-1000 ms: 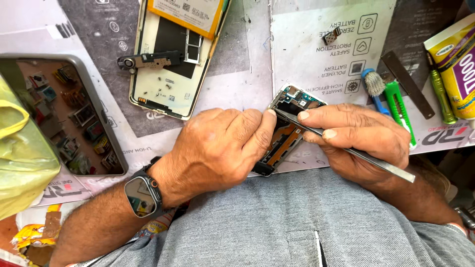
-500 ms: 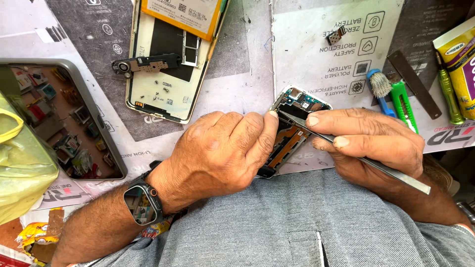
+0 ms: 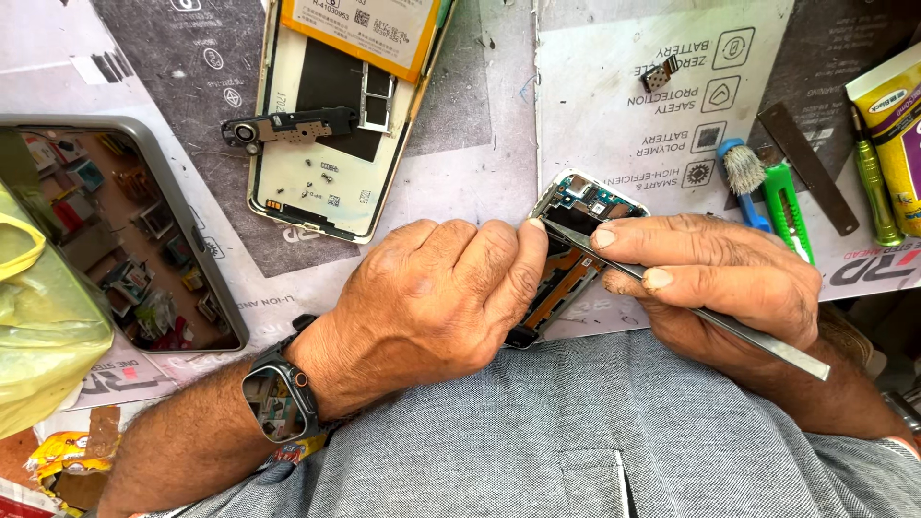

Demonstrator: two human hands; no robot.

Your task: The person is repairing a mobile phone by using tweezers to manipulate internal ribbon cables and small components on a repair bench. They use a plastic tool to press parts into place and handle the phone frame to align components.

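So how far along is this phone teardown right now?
Done: a back cover lies apart on the mat with its orange battery, a small camera board and loose screws. In hand: the left hand steadies the opened phone while the right hand holds metal tweezers at its top edge. Left: the circuit board sits in the frame; brush and green screwdriver lie unused.

Right hand [image 3: 715, 288] slid rightward — tweezers [image 3: 710, 317] lowered slightly

Even daylight falls on a desk [image 3: 480, 105] covered by grey printed mats; a mirror [image 3: 125, 230] lies at its left edge.
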